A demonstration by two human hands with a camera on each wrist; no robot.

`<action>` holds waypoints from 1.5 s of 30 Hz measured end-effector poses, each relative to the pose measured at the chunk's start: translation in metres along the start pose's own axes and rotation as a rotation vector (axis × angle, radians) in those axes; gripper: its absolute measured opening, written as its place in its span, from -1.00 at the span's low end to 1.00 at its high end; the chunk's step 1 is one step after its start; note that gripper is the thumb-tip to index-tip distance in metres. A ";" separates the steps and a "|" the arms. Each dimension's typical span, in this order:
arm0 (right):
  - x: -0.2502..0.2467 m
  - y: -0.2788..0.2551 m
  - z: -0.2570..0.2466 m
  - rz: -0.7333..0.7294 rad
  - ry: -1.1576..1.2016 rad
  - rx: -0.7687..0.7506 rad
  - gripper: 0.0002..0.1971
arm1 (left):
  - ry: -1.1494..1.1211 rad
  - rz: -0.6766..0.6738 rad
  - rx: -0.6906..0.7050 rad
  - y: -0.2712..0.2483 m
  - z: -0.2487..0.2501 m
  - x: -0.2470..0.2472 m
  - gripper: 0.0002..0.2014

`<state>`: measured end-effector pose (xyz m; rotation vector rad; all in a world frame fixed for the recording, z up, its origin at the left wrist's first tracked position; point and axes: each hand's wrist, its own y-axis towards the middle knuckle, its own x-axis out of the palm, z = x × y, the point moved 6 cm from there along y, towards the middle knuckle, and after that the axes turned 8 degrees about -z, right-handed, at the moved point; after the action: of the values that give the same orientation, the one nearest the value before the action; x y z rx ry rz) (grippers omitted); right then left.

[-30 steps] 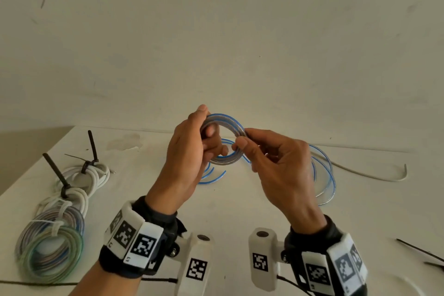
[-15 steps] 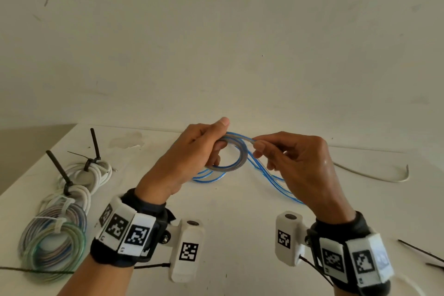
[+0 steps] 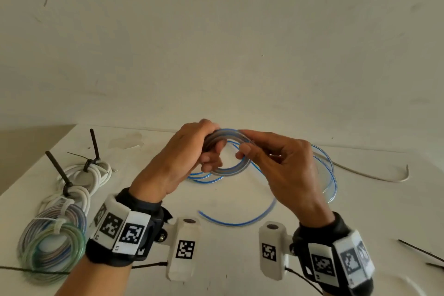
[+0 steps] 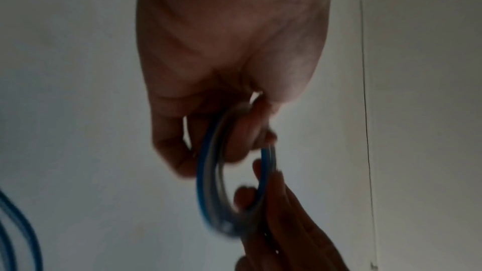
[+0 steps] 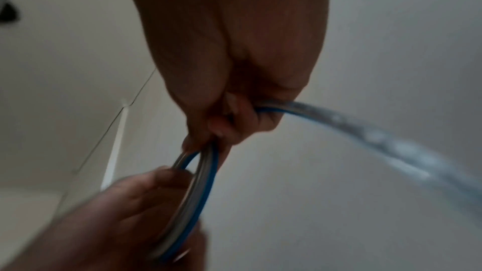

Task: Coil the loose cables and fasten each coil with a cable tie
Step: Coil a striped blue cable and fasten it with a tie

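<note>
Item: blue-striped clear cable [image 3: 230, 170], partly wound into a small coil held above the white table [image 3: 240, 259].

Left hand [image 3: 177, 163]: fingers curled through the coil, thumb over its top edge, gripping the wound turns.

Right hand [image 3: 286, 170]: thumb and forefinger pinching the cable at the coil's right rim; the other fingers loosely bent.

Loose remainder: trails from under the right hand, loops on the table to the right, then runs back toward the wrists, blurred.

Far left of table: two white coils [image 3: 93, 173] with black cable ties [image 3: 93, 146] standing upright; nearer, a grey-striped coil [image 3: 33, 230] and a green coil [image 3: 57, 252] overlapping, with white ties.

Far right: a loose white cable [image 3: 374, 176] near the wall; unused black ties [image 3: 420, 251] at the edge.
</note>
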<state>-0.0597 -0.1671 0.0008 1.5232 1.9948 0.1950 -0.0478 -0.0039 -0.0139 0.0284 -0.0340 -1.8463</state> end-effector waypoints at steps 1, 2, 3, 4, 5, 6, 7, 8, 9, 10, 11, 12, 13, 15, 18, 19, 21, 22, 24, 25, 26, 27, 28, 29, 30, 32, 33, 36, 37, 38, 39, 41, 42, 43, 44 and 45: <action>-0.001 0.000 0.001 -0.043 -0.049 0.001 -0.77 | 0.071 -0.029 -0.037 0.000 -0.003 0.002 -0.48; -0.001 0.000 0.001 -0.079 -0.093 -0.002 -0.75 | 0.141 -0.042 -0.063 0.000 -0.006 0.004 -0.47; 0.000 -0.001 0.001 -0.105 -0.129 -0.008 -0.73 | 0.205 -0.039 -0.067 0.000 -0.007 0.006 -0.47; 0.000 -0.001 0.001 -0.116 -0.149 -0.011 -0.72 | 0.247 -0.030 -0.049 0.000 -0.008 0.009 -0.48; 0.000 0.000 0.002 -0.109 -0.141 -0.008 -0.73 | 0.254 -0.022 -0.022 0.000 -0.007 0.011 -0.49; -0.003 0.000 0.003 -0.082 -0.109 -0.003 -0.76 | 0.221 -0.014 0.001 0.000 -0.006 0.011 -0.49; -0.006 0.001 0.004 -0.032 -0.065 -0.003 -0.80 | 0.155 -0.003 0.021 0.001 -0.005 0.010 -0.49; -0.011 0.001 0.004 0.029 -0.020 -0.006 -0.84 | 0.077 0.008 0.035 0.001 -0.004 0.009 -0.49; -0.013 0.001 0.004 0.084 0.020 -0.007 -0.86 | 0.006 0.018 0.042 0.002 -0.002 0.007 -0.50; -0.014 0.001 0.004 0.122 0.051 -0.009 -0.87 | -0.053 0.027 0.047 0.001 -0.001 0.006 -0.51; -0.013 0.001 0.003 0.147 0.075 -0.012 -0.89 | -0.100 0.041 0.051 0.001 0.001 0.006 -0.52; -0.010 0.001 0.001 0.162 0.094 -0.016 -0.91 | -0.133 0.058 0.055 0.000 0.002 0.005 -0.53; -0.007 0.000 0.001 0.173 0.108 -0.023 -0.95 | -0.154 0.078 0.060 0.000 0.003 0.004 -0.53; 0.002 -0.001 0.001 0.184 0.120 -0.022 -0.94 | -0.190 0.121 0.082 -0.001 0.004 0.003 -0.53; 0.012 -0.003 0.001 0.215 0.159 -0.001 -0.82 | -0.276 0.158 0.115 -0.002 0.005 0.005 -0.52; 0.012 -0.004 0.000 0.231 0.172 -0.006 -0.81 | -0.297 0.151 0.119 -0.002 0.005 0.006 -0.52; 0.007 -0.003 -0.001 0.208 0.150 -0.016 -0.84 | -0.252 0.109 0.091 -0.001 0.003 0.004 -0.53; 0.005 -0.002 -0.001 0.160 0.120 -0.023 -0.84 | -0.166 0.076 0.058 -0.001 0.001 0.003 -0.53; 0.003 -0.001 0.000 0.041 0.065 -0.032 -0.80 | 0.040 -0.003 -0.019 0.000 -0.003 0.004 -0.51; 0.003 0.000 0.000 -0.008 0.035 -0.027 -0.79 | 0.103 -0.028 -0.055 -0.001 -0.006 0.005 -0.51; 0.003 0.000 0.000 -0.043 -0.001 -0.021 -0.78 | 0.140 -0.043 -0.075 -0.001 -0.008 0.007 -0.50; 0.003 0.000 0.000 -0.065 -0.034 -0.018 -0.79 | 0.160 -0.047 -0.071 -0.001 -0.008 0.010 -0.50; 0.003 0.000 0.000 -0.074 -0.052 -0.013 -0.80 | 0.164 -0.034 -0.054 0.000 -0.008 0.012 -0.49; 0.001 0.000 0.001 -0.069 -0.052 -0.005 -0.80 | 0.148 -0.001 -0.031 0.001 -0.008 0.012 -0.50; -0.001 0.000 0.002 -0.045 -0.032 0.004 -0.78 | 0.098 0.045 -0.008 0.002 -0.007 0.010 -0.50; -0.008 0.001 0.004 0.034 0.031 0.010 -0.77 | -0.094 0.114 0.036 0.004 -0.004 0.003 -0.52; -0.009 0.000 0.005 0.068 0.054 0.006 -0.80 | -0.204 0.130 0.060 0.005 -0.002 0.001 -0.53; 0.001 -0.001 0.003 0.128 0.133 -0.015 -0.93 | -0.462 0.156 0.142 0.002 0.005 -0.004 -0.54; 0.006 -0.002 0.003 0.141 0.173 -0.016 -0.94 | -0.496 0.159 0.158 0.001 0.006 -0.003 -0.54; 0.011 -0.002 0.003 0.156 0.213 -0.011 -0.91 | -0.513 0.162 0.169 0.000 0.006 -0.001 -0.54; 0.014 -0.003 0.004 0.174 0.244 -0.003 -0.86 | -0.520 0.169 0.175 0.000 0.006 0.001 -0.54; 0.014 -0.004 0.005 0.213 0.247 0.000 -0.83 | -0.507 0.182 0.174 0.000 0.005 0.004 -0.54; 0.011 -0.004 0.006 0.225 0.222 -0.008 -0.85 | -0.475 0.183 0.167 0.001 0.003 0.005 -0.54; 0.007 -0.004 0.006 0.228 0.197 -0.017 -0.88 | -0.427 0.178 0.151 0.001 0.003 0.004 -0.55; 0.002 -0.003 0.006 0.220 0.176 -0.022 -0.90 | -0.369 0.165 0.130 0.002 0.001 0.003 -0.56; -0.002 -0.002 0.006 0.199 0.158 -0.026 -0.93 | -0.302 0.136 0.108 0.003 0.001 0.002 -0.57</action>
<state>-0.0582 -0.1714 -0.0040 1.7361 1.9487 0.4328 -0.0459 -0.0069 -0.0126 -0.1744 -0.3385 -1.6969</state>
